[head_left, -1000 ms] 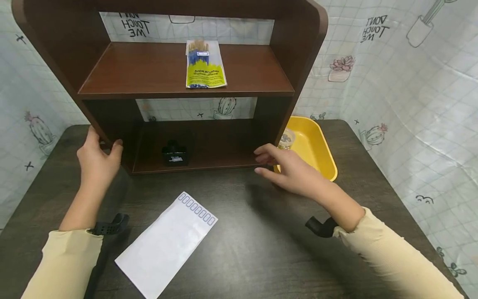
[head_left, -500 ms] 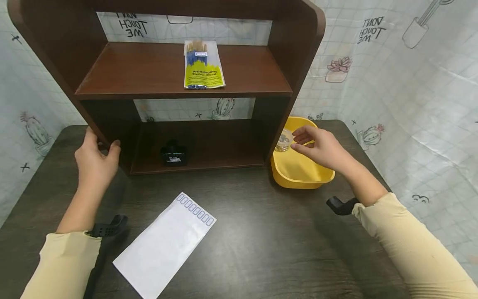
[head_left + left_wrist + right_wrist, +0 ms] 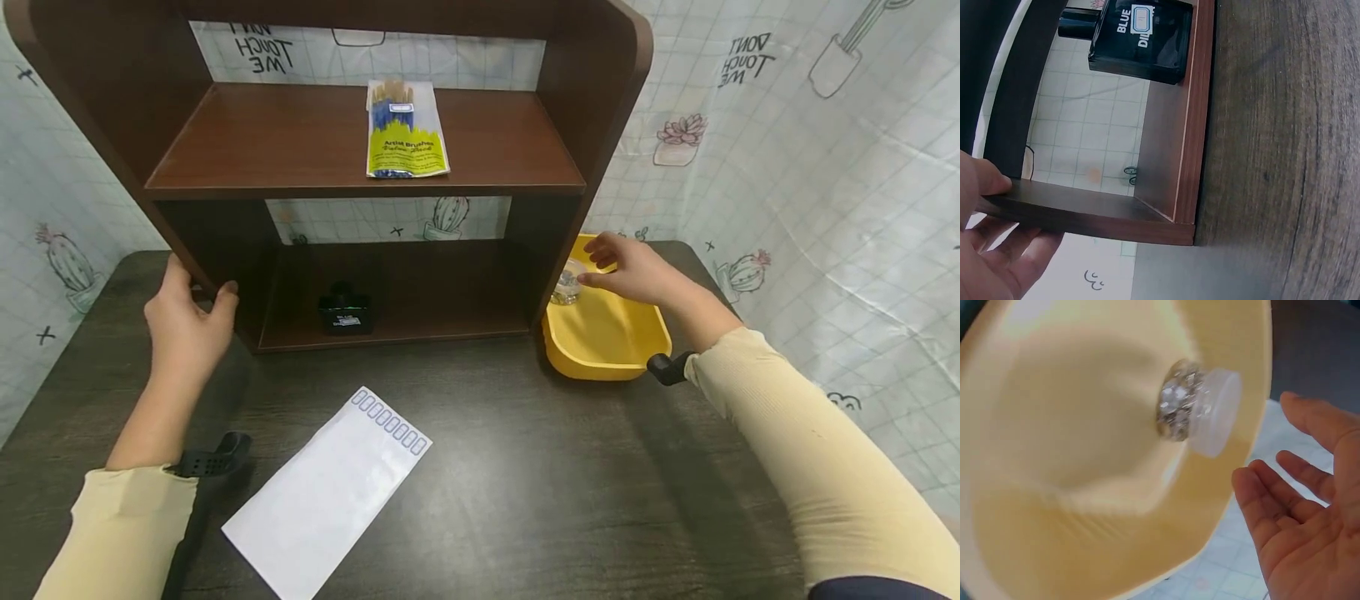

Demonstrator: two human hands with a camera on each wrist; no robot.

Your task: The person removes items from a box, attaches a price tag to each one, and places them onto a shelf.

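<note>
My left hand (image 3: 187, 325) grips the left side panel of a dark brown wooden shelf (image 3: 360, 142). In the left wrist view, the thumb is inside the panel (image 3: 1097, 220) and the fingers wrap its outer face. On the right, my right hand (image 3: 637, 271) is over a yellow tray (image 3: 607, 346), beside the shelf. A small clear jar (image 3: 566, 292) with a whitish lid and shiny, silvery bits inside is in the tray. The right wrist view shows the thumb and fingers spread apart, close to the lid of the jar (image 3: 1200, 409), with nothing between them.
A black bottle (image 3: 345, 314) labelled "Blue" stands on the lower shelf. A pack of artist brushes (image 3: 407, 133) lies on the upper one. In front, a white paper (image 3: 330, 492) with a row of printed boxes lies on the table. Patterned sheets (image 3: 810, 208) hang around.
My right hand has moved from the shelf's right side to above the yellow tray, near the jar. The left hand keeps its grip on the side panel.
</note>
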